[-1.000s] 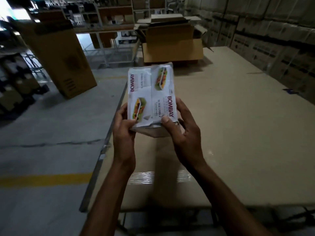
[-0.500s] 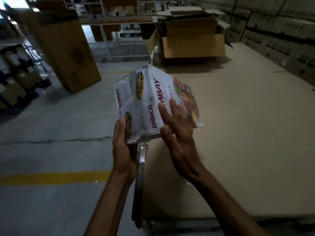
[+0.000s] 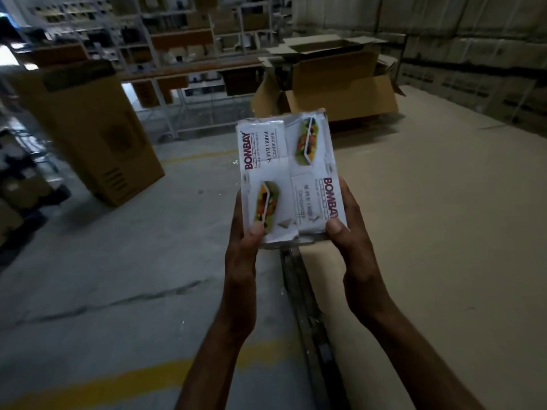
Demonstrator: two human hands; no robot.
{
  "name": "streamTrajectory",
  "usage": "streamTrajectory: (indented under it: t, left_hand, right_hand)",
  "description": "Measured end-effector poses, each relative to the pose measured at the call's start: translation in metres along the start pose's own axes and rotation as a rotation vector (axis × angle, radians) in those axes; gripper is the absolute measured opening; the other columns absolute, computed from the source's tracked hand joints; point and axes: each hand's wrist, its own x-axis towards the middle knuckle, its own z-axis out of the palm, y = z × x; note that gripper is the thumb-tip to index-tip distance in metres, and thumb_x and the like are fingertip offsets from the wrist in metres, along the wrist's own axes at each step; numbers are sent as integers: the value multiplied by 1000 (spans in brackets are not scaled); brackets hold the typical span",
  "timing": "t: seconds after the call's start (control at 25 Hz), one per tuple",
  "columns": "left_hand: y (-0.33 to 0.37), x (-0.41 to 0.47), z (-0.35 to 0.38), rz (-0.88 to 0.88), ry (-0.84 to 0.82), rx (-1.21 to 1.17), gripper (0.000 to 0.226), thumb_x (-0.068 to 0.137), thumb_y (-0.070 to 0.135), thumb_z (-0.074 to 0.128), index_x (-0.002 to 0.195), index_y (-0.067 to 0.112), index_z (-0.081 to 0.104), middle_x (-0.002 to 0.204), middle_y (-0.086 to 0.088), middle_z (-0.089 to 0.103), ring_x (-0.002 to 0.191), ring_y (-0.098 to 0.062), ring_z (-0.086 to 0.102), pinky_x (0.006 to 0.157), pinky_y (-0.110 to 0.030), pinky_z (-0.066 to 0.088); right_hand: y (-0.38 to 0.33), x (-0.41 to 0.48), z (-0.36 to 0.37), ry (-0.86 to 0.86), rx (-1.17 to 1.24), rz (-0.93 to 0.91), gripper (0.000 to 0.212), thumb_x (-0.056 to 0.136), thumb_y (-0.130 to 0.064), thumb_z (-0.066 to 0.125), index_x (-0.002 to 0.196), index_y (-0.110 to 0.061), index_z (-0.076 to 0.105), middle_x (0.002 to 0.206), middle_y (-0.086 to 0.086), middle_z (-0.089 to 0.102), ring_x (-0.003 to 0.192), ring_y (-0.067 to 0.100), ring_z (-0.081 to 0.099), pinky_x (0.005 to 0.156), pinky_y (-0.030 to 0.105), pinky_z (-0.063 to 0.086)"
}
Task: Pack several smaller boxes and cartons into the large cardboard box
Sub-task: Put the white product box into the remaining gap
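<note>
Carton [image 3: 288, 179] in grip betw. left hand [image 3: 240, 261] & right hand [image 3: 355, 250], at near corners.

Dim warehouse light, the brightest patch being daylight at the far upper left. The white carton [image 3: 288, 179] stands out, its small print soft (perhaps motion blur). The shelves [image 3: 177, 39] behind are murky, and straight lines bow toward the wide-angle edges.

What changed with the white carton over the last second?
The white carton was turned corner-on half a second ago, then turned back face-up. The right hand went from flat fingers on its side to gripping the lower right corner. The left hand kept hold; the large cardboard box stayed open on the table.
</note>
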Motion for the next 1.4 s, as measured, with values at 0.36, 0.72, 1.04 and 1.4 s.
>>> streamTrajectory:
  t: [0.36,0.72,1.04,1.4]
  left_hand:
    - [-21,86,-184,-166,-194,107,89,70,3,54,149,41,40,139,-1,59,122,-21,61,74,-30,59]
    - [-62,213,-236,-185,-178,157,87,68,4,54,149,30,42,133,3,64,115,-16,65,70,-29,58]
    - [-70,414,-217,47,-107,206,48,99,20,57,147,22,51,131,15,68,119,-2,65,87,-15,53]
    - [-105,645,-257,106,-133,365,55,99,58,44,147,32,52,111,11,74,96,-2,73,72,-20,59]
  right_hand:
    - [74,31,125,-50,-124,113,82,90,-5,62,162,-28,29,162,-8,42,144,19,47,111,53,48]
    - [139,146,161,-63,-227,125,86,87,-39,73,161,-40,28,165,-10,34,149,20,40,109,57,48]
    - [194,365,183,44,-150,49,68,94,-47,63,157,-32,41,153,-5,53,138,14,54,109,48,50]
    - [261,573,229,86,-134,78,46,101,-48,51,143,-31,57,127,-9,72,114,7,69,87,30,61]
